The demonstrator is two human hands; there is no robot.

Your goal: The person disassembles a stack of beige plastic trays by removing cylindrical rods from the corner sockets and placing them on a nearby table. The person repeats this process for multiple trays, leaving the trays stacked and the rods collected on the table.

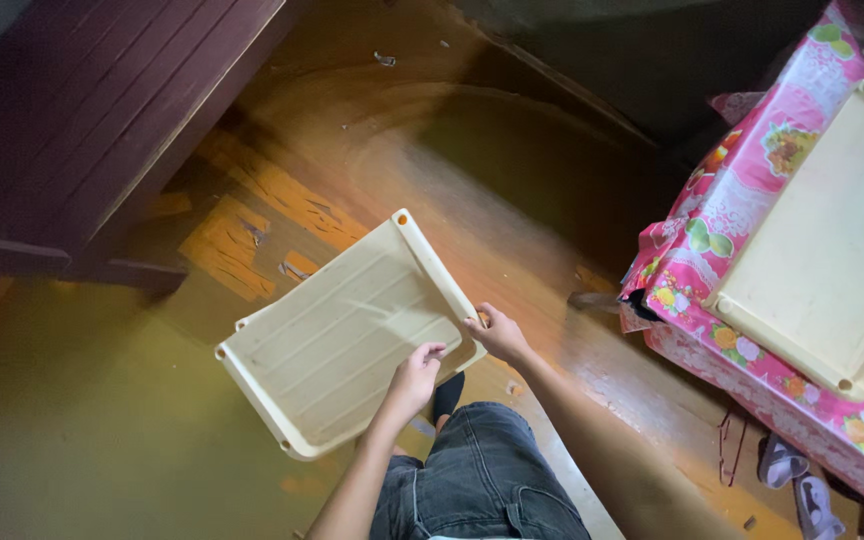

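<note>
I hold a cream plastic tray [337, 345] with ridged bottom and corner holes above the floor, tilted, in front of my knees. My left hand [414, 380] grips its near edge from below, fingers curled over the rim. My right hand [497, 333] grips the near right corner of the same tray. A second cream tray [832, 250] of the same kind lies flat on a pink flowered cloth [712, 220] at the right.
Worn yellow-brown floor [472, 180] spreads below, with patches of peeled paint. A dark wooden piece of furniture [82, 110] stands at the upper left. Sandals [797, 480] lie at the lower right by the cloth-covered surface. My jeans-clad leg [482, 480] is at the bottom.
</note>
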